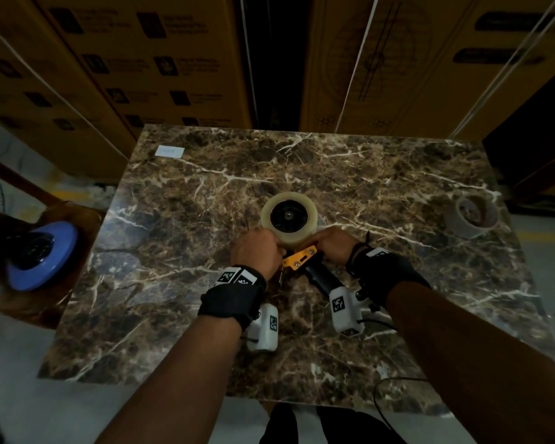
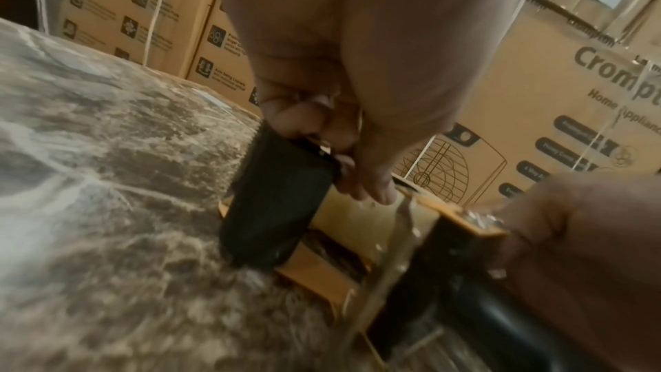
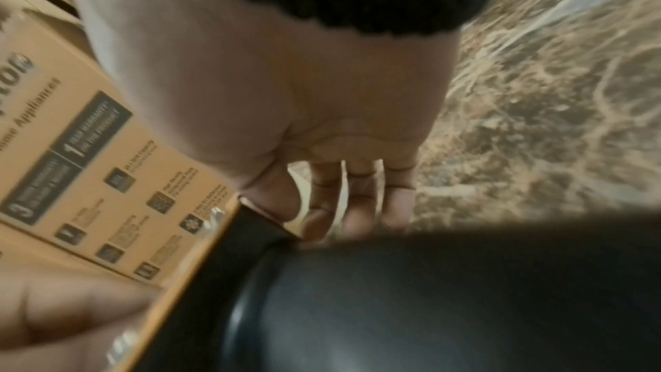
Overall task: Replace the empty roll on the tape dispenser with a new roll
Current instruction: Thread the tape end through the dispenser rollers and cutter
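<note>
The tape dispenser [image 1: 300,258] lies on the marble table [image 1: 205,193], with an orange frame and a black handle [image 1: 321,277]. A full clear tape roll [image 1: 289,219] sits on its hub. My left hand [image 1: 256,251] curls its fingers [image 2: 304,120] over the top of the black flap [image 2: 279,202]. Its thumb tip meets a clear tape strip [image 2: 388,248] that crosses the frame. My right hand [image 1: 334,246] grips the frame from the other side, and its fingers [image 3: 343,202] reach down behind the handle [image 3: 447,307]. The empty core [image 1: 471,216] stands at the far right.
Stacked cardboard boxes [image 1: 161,59] with white straps wall off the table's far edge. A small white label [image 1: 170,151] lies at the back left corner. A blue-rimmed round object [image 1: 40,254] sits on a brown stand left of the table. A black cable [image 1: 385,402] hangs off the near edge.
</note>
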A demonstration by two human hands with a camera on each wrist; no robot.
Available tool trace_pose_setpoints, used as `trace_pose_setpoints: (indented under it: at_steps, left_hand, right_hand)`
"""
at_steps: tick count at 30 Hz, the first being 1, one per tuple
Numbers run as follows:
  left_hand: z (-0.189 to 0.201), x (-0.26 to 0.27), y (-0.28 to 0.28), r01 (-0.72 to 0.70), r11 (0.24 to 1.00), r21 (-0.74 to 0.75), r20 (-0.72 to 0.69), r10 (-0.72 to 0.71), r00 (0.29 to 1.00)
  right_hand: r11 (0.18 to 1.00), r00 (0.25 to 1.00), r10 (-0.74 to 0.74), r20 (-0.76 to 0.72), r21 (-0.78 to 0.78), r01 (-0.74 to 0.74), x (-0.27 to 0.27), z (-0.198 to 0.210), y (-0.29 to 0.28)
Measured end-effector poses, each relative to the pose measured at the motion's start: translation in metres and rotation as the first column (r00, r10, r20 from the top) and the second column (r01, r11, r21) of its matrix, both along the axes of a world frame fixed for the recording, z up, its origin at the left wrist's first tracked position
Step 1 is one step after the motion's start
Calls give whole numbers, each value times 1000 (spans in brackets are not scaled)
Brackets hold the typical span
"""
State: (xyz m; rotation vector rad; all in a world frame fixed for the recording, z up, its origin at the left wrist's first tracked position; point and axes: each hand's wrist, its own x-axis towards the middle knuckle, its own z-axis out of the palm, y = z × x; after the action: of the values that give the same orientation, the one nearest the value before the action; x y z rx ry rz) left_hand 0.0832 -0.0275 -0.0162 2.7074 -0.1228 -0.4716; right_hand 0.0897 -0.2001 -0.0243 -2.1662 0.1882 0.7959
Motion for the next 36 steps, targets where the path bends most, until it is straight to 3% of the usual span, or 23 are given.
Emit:
trace_pose_setpoints:
  at_steps: [5,13,22,25,28,31,36]
  left_hand:
    - [-7,2,-5,-10,998,68,50,6,999]
    - [-18,-1,-1,2,999,38,119,-6,993]
    - [-17,1,1,17,1000,-7,139,-16,990]
    - [-24,-9,8,81,996,-35,290,-68,955]
    - [-32,-16,12,163,987,10,434,-151,888]
    - [-33,-19,11,211,973,95,473,-231,850]
    - [-45,-19,13,235,968,90,503,-248,828]
  right_hand:
    - [998,998,-3,-58,68,7,2,16,0]
    - [951,963,-185,-197,213,226,-3,9,5]
    - [974,980,-140,-143,156,162,-2,6,7]
    - [979,990,-77,-120,180,98,-1,4,5]
    - [972,988,-110,-106,198,129,1,-1,3]
    - [975,990,-110,-87,183,125,2,-4,3]
    - [973,992,-98,-83,200,112,3,-5,2]
